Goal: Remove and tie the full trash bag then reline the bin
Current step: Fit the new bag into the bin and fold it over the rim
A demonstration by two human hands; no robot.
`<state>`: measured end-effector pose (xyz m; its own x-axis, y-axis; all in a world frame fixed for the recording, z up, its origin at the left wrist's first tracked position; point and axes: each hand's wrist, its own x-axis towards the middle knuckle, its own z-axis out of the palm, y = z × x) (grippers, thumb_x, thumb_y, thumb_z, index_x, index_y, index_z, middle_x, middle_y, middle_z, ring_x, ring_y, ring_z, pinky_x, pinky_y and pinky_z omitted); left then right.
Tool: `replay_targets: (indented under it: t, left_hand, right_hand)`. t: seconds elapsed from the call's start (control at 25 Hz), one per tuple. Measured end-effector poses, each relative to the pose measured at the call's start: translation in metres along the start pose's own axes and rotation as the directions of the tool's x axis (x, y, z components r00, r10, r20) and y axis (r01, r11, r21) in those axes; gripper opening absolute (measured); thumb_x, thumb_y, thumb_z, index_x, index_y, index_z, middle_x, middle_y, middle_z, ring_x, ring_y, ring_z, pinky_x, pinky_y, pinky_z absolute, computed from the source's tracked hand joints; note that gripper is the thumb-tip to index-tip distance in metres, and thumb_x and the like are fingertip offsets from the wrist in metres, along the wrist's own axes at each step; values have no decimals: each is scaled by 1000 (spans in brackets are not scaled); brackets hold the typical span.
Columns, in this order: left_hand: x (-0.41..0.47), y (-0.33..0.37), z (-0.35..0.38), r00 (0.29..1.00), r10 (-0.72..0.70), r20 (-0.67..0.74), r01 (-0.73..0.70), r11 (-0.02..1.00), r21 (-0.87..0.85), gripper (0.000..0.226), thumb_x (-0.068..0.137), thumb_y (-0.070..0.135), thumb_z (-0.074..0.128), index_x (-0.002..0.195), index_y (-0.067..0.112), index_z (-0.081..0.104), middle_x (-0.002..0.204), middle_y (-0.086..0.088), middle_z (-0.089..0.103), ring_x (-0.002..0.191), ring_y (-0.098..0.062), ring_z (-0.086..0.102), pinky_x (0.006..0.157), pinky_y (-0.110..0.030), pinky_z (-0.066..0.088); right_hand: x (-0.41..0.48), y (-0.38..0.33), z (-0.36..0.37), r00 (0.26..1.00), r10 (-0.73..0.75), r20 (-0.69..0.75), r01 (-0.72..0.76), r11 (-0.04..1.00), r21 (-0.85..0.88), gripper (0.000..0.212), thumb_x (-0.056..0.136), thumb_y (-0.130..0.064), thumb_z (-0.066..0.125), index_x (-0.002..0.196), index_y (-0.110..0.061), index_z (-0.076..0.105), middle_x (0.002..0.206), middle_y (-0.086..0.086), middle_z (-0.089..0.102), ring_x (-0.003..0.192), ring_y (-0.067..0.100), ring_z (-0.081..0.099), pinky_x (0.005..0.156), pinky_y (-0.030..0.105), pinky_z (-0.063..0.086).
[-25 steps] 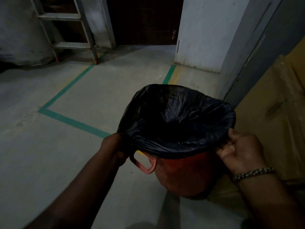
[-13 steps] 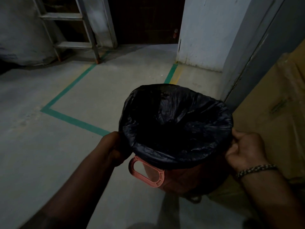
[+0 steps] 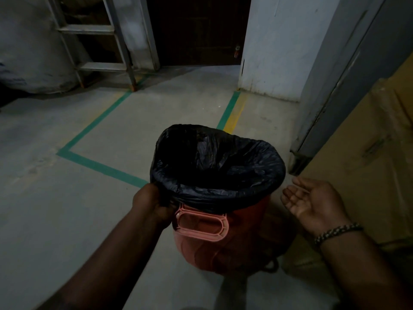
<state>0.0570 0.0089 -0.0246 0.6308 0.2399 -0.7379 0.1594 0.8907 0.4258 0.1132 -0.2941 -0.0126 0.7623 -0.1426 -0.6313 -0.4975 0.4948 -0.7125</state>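
A red plastic bin (image 3: 223,249) with a pink handle facing me stands on the concrete floor. A black trash bag (image 3: 214,162) lines it, its mouth folded over the rim and gaping wide. My left hand (image 3: 153,202) pinches the bag's folded edge at the bin's left side, just above the handle. To the right of the rim, my right hand (image 3: 312,202) hangs palm up with fingers apart, not touching the bag. What lies inside the bag is too dark to see.
Large cardboard sheets (image 3: 366,166) lean close on the right of the bin. A grey door frame (image 3: 335,86) and a white wall stand behind. A metal ladder (image 3: 98,41) is at the far left. Green tape lines (image 3: 100,166) mark the floor.
My right hand has let go of the bag's edge and opened, drawing away to the right. The bin has turned so its handle faces me. My left hand keeps its hold.
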Motion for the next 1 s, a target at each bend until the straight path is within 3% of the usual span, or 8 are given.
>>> replay_targets:
  t: [0.08, 0.16, 0.24, 0.4, 0.64, 0.8, 0.92, 1.0]
  left_hand:
    - [3, -1, 1, 999, -10, 54, 16, 993, -118, 41, 106, 11, 29, 133, 12, 60, 104, -11, 69, 77, -25, 69, 48, -31, 60]
    - [5, -8, 4, 999, 24, 47, -17, 987, -157, 37, 104, 10, 32, 120, 15, 66, 101, -8, 71, 72, -23, 72, 50, -32, 60]
    - [2, -21, 10, 998, 41, 45, -32, 985, -172, 34, 104, 10, 35, 120, 15, 65, 107, -8, 72, 79, -23, 72, 52, -33, 61]
    - [-8, -41, 19, 995, 29, 99, -17, 992, -126, 21, 101, 17, 51, 116, 12, 66, 101, -10, 74, 68, -21, 76, 53, -33, 61]
    - [-19, -49, 15, 993, 118, -29, -114, 987, 110, 16, 92, -1, 54, 95, 10, 67, 79, -10, 72, 65, -22, 68, 56, -31, 56]
    - [-14, -35, 11, 995, 77, -67, -73, 996, 52, 23, 90, -8, 47, 101, 3, 63, 85, -16, 66, 75, -28, 64, 66, -38, 55]
    - [-7, -27, 10, 1000, -2, -6, 2, 1000, -5, 37, 90, 1, 41, 120, 9, 60, 106, -18, 66, 95, -33, 65, 70, -40, 58]
    - [-3, -30, 9, 1000, 0, 31, 0, 1000, 26, 42, 88, 9, 43, 127, 15, 58, 115, -10, 60, 100, -34, 63, 70, -41, 58]
  right_hand:
    - [-12, 2, 7, 1000, 0, -28, -1, 999, -40, 15, 102, -19, 52, 89, -12, 57, 75, 4, 52, 67, 18, 52, 61, 34, 44]
    - [-28, 8, 15, 998, 56, -19, -56, 998, -28, 23, 102, -23, 52, 81, -13, 53, 69, 5, 50, 63, 20, 51, 58, 34, 42]
    - [-44, 16, 25, 991, 132, 37, -131, 991, -23, 24, 102, -26, 53, 83, -11, 55, 73, 9, 59, 70, 24, 60, 65, 38, 49]
    - [-55, 12, 33, 984, 138, 112, -146, 987, 69, 17, 100, -21, 58, 90, -7, 61, 88, 13, 69, 92, 28, 68, 79, 42, 54]
    - [-39, 10, 25, 989, 120, 92, -111, 990, -92, 17, 98, -26, 66, 99, -9, 63, 78, 7, 62, 75, 22, 58, 69, 37, 50]
    - [-30, 12, 22, 993, 103, 65, -91, 983, -158, 2, 97, -12, 62, 95, -12, 61, 78, 6, 56, 67, 20, 52, 62, 35, 45]
    - [-26, 10, 19, 991, 103, 80, -85, 974, -208, 3, 96, -10, 62, 94, -12, 63, 79, 7, 57, 67, 20, 53, 59, 34, 44]
    - [-25, 10, 17, 991, 106, 87, -84, 969, -231, 4, 95, -10, 62, 94, -13, 63, 79, 7, 58, 66, 20, 53, 57, 34, 43]
